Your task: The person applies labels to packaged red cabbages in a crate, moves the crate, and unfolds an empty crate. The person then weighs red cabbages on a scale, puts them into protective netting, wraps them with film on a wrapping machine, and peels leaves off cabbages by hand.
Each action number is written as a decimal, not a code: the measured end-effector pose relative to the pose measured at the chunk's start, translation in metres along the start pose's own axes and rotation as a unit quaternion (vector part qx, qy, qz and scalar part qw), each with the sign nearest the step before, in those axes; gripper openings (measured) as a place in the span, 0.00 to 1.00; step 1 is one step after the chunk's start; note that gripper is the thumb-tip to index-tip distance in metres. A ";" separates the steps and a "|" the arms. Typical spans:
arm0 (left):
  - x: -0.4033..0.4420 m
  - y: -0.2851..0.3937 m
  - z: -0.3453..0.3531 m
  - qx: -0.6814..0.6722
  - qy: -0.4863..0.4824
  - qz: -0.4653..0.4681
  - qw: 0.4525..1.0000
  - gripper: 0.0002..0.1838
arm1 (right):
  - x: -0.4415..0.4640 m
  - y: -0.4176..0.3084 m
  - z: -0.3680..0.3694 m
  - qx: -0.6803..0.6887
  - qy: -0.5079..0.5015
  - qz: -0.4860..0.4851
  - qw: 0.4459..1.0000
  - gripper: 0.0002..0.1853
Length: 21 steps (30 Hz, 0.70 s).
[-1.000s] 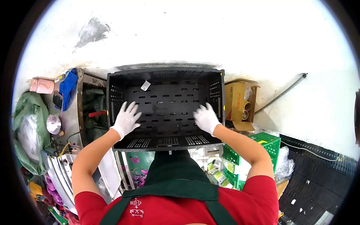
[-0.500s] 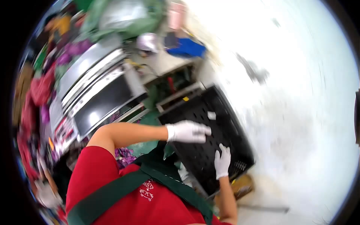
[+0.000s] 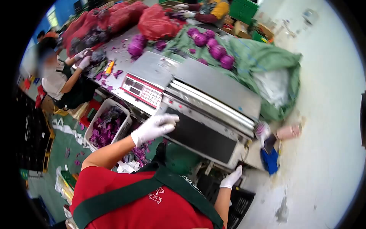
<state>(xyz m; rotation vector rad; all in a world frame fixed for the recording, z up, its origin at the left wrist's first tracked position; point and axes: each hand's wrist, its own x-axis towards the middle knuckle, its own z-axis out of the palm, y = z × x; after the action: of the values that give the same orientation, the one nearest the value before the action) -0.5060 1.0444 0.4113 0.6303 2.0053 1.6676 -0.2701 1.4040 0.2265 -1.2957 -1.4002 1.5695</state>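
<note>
Have left grip (image 3: 155, 129) empty, fingers loosely extended, at left end of wrapping machine (image 3: 207, 114); can't tell contact. Have right grip (image 3: 231, 178) empty, fingers nearly straight, near machine's right corner, beside black crate (image 3: 244, 202).

The left hand (image 3: 155, 128) and the right hand (image 3: 231, 178) were gloved in plain white. The shirt (image 3: 129, 208) was red with a white line print (image 3: 155, 197), the apron (image 3: 114, 192) dark green. The machine (image 3: 217, 95) was silver-grey around a black plate (image 3: 202, 136), the scale panel (image 3: 142, 91) red with pale keys (image 3: 150, 95). The cabbages (image 3: 218, 52) were purple, the sack (image 3: 282, 63) green, the bags (image 3: 158, 23) red, the crate (image 3: 244, 198) black, the wall (image 3: 328, 114) white with grey patches (image 3: 282, 210).
</note>
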 end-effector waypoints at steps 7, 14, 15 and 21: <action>0.191 -0.092 -0.292 0.070 0.466 -0.027 0.882 0.45 | 0.017 -0.005 0.053 0.153 0.059 0.098 0.982 0.27; 0.324 -0.195 -0.436 0.085 0.609 -0.195 0.764 0.70 | 0.006 -0.022 0.056 -0.019 0.080 0.169 0.982 0.31; 0.331 -0.204 -0.444 0.094 0.599 -0.185 0.773 0.69 | 0.003 -0.026 0.062 -0.019 0.084 0.176 0.981 0.31; 0.326 -0.233 -0.469 -0.102 0.550 -0.011 0.829 0.57 | 0.002 -0.041 0.083 -0.021 0.098 0.202 0.974 0.30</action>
<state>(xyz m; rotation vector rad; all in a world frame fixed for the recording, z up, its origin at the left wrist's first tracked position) -1.0627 0.8404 0.2412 -0.6234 2.3855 2.4952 -0.3550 1.3880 0.2604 -1.7938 -1.0986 1.6176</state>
